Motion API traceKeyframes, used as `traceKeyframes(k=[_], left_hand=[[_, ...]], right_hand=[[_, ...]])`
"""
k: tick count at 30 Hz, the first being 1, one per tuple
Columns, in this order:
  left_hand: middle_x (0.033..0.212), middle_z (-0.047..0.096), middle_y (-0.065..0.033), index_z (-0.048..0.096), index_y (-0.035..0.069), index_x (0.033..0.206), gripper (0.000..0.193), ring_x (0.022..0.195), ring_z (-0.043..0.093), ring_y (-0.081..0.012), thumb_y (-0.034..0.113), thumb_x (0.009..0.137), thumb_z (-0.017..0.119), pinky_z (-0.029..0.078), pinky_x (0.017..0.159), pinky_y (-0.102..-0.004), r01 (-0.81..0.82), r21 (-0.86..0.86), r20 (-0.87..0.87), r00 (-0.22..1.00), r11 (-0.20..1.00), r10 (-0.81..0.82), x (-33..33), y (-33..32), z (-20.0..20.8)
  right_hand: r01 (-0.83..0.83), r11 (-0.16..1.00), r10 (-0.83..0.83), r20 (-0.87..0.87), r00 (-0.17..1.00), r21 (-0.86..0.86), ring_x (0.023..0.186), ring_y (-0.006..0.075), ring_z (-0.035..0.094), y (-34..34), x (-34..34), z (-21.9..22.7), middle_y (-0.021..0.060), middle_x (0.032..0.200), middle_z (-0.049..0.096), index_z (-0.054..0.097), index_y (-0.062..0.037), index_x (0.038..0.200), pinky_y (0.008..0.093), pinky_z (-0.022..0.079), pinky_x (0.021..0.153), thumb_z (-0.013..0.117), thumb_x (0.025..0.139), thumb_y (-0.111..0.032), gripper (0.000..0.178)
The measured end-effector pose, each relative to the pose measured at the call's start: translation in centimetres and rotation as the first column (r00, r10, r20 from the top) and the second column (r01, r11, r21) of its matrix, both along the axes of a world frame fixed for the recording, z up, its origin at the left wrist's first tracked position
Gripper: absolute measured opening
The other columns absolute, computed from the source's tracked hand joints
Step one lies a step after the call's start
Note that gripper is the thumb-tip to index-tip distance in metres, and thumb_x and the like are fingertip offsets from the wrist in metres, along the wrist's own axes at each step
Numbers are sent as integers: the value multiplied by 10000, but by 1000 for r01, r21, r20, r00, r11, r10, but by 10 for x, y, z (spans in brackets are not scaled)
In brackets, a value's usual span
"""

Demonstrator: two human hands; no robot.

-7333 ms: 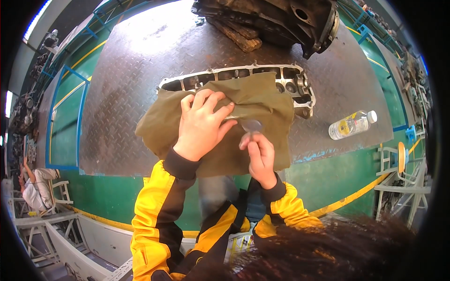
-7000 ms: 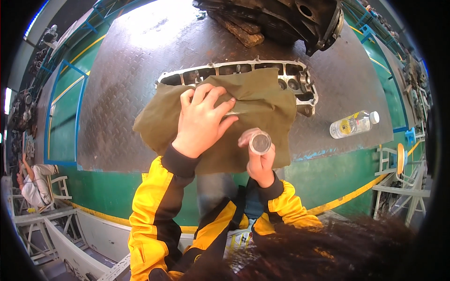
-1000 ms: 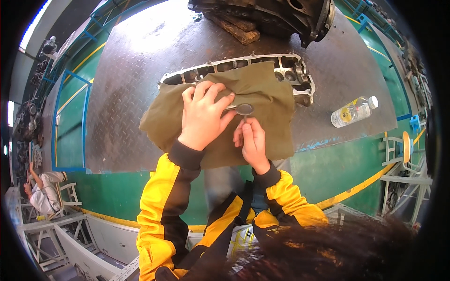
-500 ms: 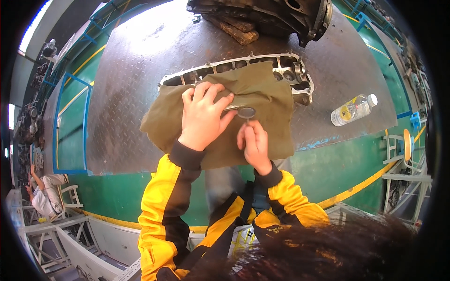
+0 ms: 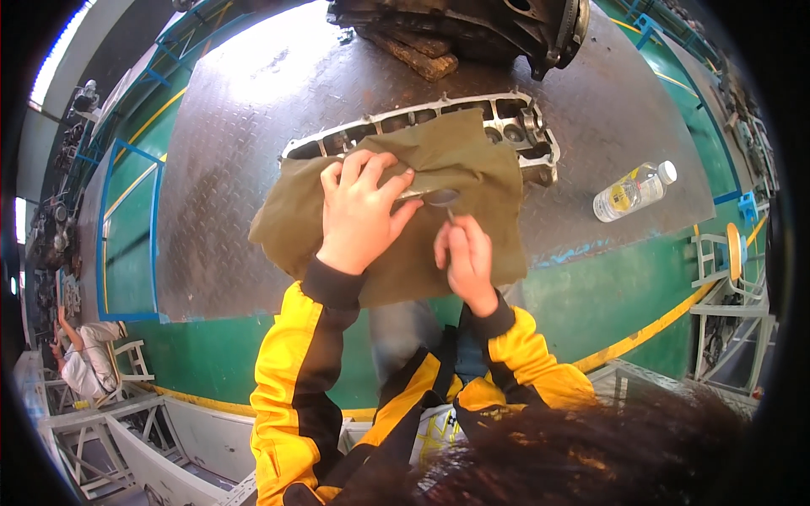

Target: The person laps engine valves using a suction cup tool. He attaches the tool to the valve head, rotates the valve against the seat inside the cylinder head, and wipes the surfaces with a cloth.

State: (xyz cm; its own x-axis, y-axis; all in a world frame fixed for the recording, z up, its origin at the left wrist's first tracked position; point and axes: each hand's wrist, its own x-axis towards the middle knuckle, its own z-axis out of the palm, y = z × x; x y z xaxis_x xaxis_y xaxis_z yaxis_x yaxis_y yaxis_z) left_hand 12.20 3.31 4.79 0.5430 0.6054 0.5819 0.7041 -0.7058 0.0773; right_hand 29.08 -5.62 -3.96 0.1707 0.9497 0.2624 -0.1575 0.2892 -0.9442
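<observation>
An olive-green cloth [image 5: 396, 261] drapes over the near part of a metal cylinder head [image 5: 523, 126] on the table. My left hand [image 5: 359, 211] lies curled on the cloth. A thin greyish edge shows between its thumb and forefinger, but most of that piece is hidden under the fingers. Just beside the thumb is the round, dark disc end of an engine valve [image 5: 442, 198], blurred by motion. My right hand [image 5: 467, 257] pinches the valve's thin stem from the near side, with the disc pointing away from me.
A bulky dark metal housing [image 5: 472, 34] rests on wooden blocks [image 5: 413, 57] at the table's far side. To the right lies a clear bottle [image 5: 633, 192] with a white cap. The patterned steel table [image 5: 228, 194] ends near my legs. Far left, another person [image 5: 84, 358] sits.
My right hand has shifted slightly right and its grip on the valve stem has turned a little. The valve's disc looks more blurred. My left hand keeps its place on the cloth.
</observation>
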Motion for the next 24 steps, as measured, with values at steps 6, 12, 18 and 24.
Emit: traceKeyframes(k=[6, 12, 18, 24], left_hand=[[1241, 678, -4, 789, 181, 1097, 373, 1222, 572, -260, 311, 762, 889, 378, 1019, -470, 6, 5, 2, 1000, 1000, -6, 2, 0, 2], [1239, 679, -7, 788, 178, 1094, 379, 1218, 574, -261, 320, 758, 891, 382, 1009, -471, 11, 19, -1, 1000, 1000, -11, 6, 2, 4], [1223, 681, -7, 789, 177, 1094, 382, 1223, 570, -259, 318, 755, 891, 381, 1008, -469, 14, -8, 14, 1000, 1000, -14, 1, -6, 2], [1220, 683, -1, 795, 178, 1103, 376, 1225, 571, -258, 317, 766, 890, 378, 1003, -469, 4, -6, 1, 1000, 1000, -4, 1, -2, -1]], right_hand=[[4, 1000, -4, -43, 999, -1, 568, 93, 523, 3, 6, -3, 40, 666, 588, 588, 14, 1039, 277, 422, 536, 501, 1131, -157, 213], [63, 992, -70, 54, 996, 112, 568, 96, 530, -8, 2, 2, 43, 668, 604, 589, 8, 1022, 266, 437, 540, 482, 1117, -131, 199], [94, 984, -91, -27, 996, 152, 571, 100, 538, -20, -5, 15, 49, 687, 619, 582, 11, 1044, 266, 444, 548, 488, 1124, -146, 199], [88, 982, -76, -79, 994, 164, 572, 112, 550, -19, -7, 13, 55, 709, 628, 588, 29, 1087, 271, 448, 549, 473, 1128, -134, 203]])
